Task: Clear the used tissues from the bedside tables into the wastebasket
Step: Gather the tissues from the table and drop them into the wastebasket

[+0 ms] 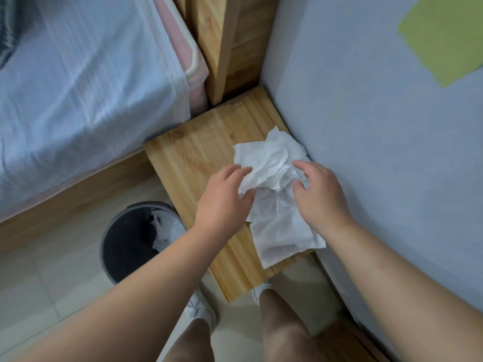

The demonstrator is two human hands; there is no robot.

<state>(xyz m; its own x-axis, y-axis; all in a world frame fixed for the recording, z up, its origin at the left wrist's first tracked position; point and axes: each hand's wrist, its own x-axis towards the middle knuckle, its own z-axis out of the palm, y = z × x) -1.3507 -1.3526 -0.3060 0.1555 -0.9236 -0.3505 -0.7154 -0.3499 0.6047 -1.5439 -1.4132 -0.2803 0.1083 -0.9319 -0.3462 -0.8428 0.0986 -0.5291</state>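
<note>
Both hands are over the wooden bedside table [188, 163], closing in on the tissues from either side. The left hand [222, 197] has its fingers spread, tips just touching the crumpled tissue [269, 160]; the right hand [320, 194] is curled loosely on its other edge, gripping nothing firmly yet. A flatter tissue [282, 236] lies beneath, overhanging the table's near edge. The grey wastebasket [125, 241] stands on the floor just left of the table, tissue already inside. Best to scoop both sheets together into one wad, pinching low so the flat one doesn't slide off.
</note>
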